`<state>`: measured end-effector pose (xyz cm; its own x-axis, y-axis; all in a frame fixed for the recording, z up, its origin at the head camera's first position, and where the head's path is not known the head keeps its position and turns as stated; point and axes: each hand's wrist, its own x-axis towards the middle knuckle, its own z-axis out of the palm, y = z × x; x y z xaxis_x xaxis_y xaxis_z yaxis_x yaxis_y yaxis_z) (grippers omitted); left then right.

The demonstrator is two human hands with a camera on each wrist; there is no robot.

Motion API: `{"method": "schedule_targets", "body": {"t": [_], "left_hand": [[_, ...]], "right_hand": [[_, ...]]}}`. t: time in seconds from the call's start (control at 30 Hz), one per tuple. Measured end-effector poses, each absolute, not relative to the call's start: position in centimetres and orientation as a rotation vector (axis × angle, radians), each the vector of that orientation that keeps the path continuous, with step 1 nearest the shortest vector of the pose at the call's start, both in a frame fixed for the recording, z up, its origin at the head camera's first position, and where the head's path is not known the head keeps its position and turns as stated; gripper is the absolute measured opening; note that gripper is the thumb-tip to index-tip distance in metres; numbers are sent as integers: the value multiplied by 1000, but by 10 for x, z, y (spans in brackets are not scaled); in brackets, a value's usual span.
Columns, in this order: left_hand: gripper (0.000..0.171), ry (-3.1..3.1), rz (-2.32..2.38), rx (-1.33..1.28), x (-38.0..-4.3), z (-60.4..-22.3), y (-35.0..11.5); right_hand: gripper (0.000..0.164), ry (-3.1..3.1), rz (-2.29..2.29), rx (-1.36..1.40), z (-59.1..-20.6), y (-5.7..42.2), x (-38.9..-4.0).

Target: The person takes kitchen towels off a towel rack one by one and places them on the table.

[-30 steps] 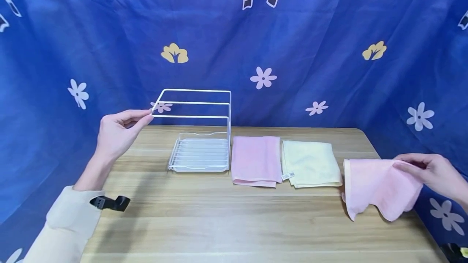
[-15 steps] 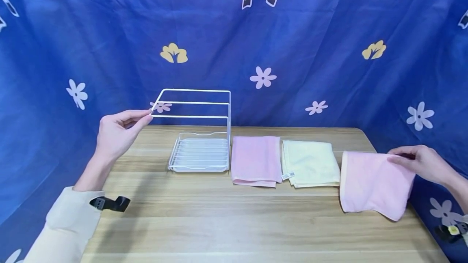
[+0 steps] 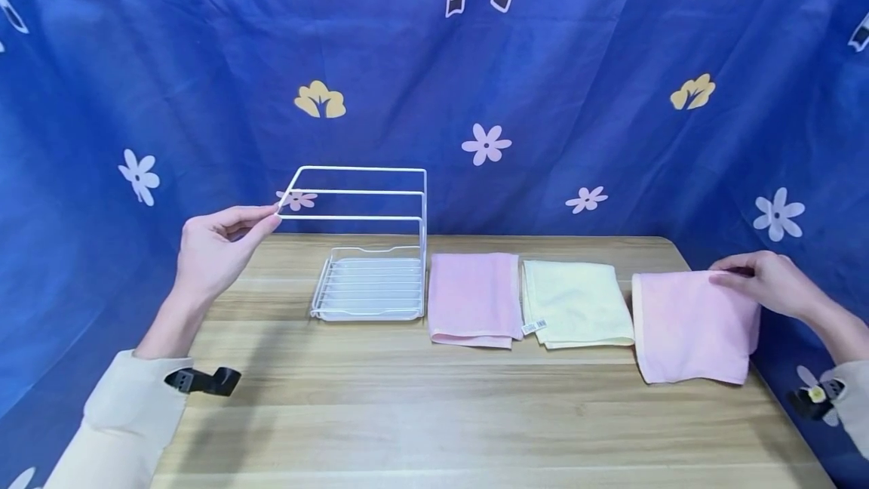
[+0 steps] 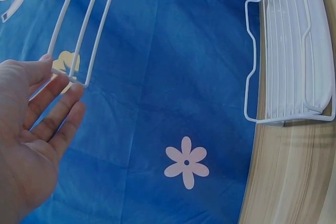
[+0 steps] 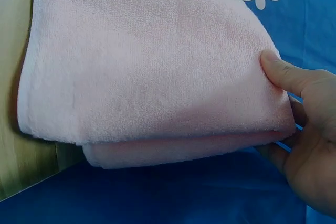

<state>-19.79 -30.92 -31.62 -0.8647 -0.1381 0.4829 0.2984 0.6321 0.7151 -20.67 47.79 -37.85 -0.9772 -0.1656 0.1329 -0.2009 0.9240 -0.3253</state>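
Observation:
A white wire rack (image 3: 366, 217) with a tray base (image 3: 372, 289) stands at the back left of the table. My left hand (image 3: 220, 247) pinches the free end of its top bars between thumb and fingers, as the left wrist view (image 4: 44, 108) also has it. Over on the right, my right hand (image 3: 774, 285) pinches the upper edge of a folded pink towel (image 3: 695, 330). The right wrist view has the thumb on top of this towel (image 5: 147, 61) and the other fingers beneath. Its left edge lies close beside a folded pale yellow towel (image 3: 577, 304).
Another folded pink towel (image 3: 474, 296) lies between the rack and the yellow towel, which bears a small white tag (image 3: 534, 327). The wooden table (image 3: 421, 413) meets a blue patterned curtain (image 3: 407, 59) at its back and sides.
My right hand has moved left and away from me, bringing the pink towel up beside the yellow one, its hanging folds straighter. My left hand keeps its grip on the rack.

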Motion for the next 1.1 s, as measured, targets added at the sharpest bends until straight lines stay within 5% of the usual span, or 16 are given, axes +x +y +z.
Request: {"method": "schedule_targets", "body": {"t": [1.1], "left_hand": [[28, -2372, -1150, -98, -197, -317, -309]], "right_hand": [[35, -3097, 489, 184, -419, 476, -266]]}}
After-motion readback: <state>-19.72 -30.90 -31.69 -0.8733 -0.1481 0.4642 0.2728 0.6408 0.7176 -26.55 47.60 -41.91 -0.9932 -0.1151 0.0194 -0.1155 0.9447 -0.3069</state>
